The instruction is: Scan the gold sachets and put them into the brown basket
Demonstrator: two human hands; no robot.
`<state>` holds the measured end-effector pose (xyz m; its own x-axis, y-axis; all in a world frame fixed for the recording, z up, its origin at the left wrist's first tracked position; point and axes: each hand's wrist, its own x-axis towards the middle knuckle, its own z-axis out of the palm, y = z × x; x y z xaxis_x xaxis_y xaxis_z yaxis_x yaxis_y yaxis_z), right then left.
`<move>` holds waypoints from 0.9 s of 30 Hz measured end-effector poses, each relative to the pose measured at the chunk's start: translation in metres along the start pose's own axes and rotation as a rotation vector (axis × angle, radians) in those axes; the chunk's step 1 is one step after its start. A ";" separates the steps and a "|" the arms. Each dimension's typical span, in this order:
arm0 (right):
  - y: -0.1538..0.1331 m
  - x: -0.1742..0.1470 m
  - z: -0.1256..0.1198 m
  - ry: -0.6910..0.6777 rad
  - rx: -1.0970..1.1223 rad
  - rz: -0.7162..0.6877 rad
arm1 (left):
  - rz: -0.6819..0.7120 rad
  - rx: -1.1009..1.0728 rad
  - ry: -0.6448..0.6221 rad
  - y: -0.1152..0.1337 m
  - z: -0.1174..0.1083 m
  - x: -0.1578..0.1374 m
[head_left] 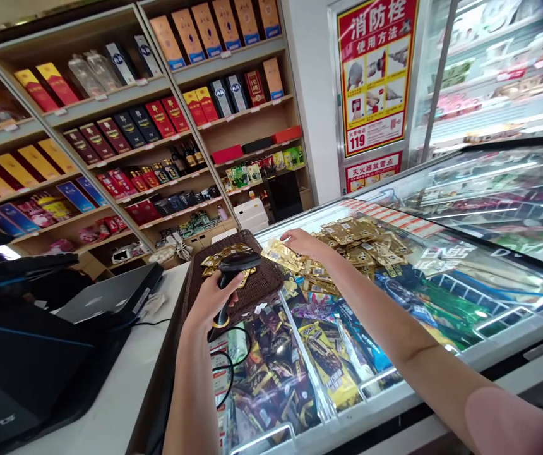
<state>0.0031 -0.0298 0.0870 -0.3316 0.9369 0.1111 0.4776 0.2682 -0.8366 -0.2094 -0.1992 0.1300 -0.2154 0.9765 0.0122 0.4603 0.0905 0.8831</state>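
Note:
My left hand (209, 299) is wrapped round the handle of a black barcode scanner (239, 261), whose head is over a brown woven basket (268, 285). Several gold packets (214, 258) lie inside this basket, partly hidden by the scanner. Just to the right, my right hand (300, 244) pinches a shiny gold packet (281, 255) beside the basket's rim, near the scanner's front end. A heap of similar gold sachets (363, 243) spreads over the glass top of a chest freezer (442, 256), under and beyond my right forearm.
A black cable (232, 370) loops below the scanner. Wrapped ice creams (333, 366) show through the freezer glass. On the left, a white counter (110, 392) carries a dark checkout machine (20, 354). Shelves of boxed bottles (124, 136) stand behind, and a red poster (375, 76) hangs on the wall.

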 end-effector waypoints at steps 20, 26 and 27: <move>0.001 0.002 -0.008 -0.022 0.076 0.076 | -0.005 0.067 -0.019 0.005 0.003 -0.004; 0.009 0.011 -0.017 0.067 -0.132 0.122 | -0.018 0.050 -0.038 0.005 0.003 -0.001; 0.014 0.013 -0.021 0.106 -0.194 0.139 | -0.023 0.050 -0.038 0.004 0.003 0.000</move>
<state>0.0227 -0.0086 0.0883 -0.1691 0.9834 0.0662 0.6633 0.1632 -0.7303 -0.2050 -0.1988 0.1328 -0.1936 0.9807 -0.0263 0.4983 0.1214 0.8585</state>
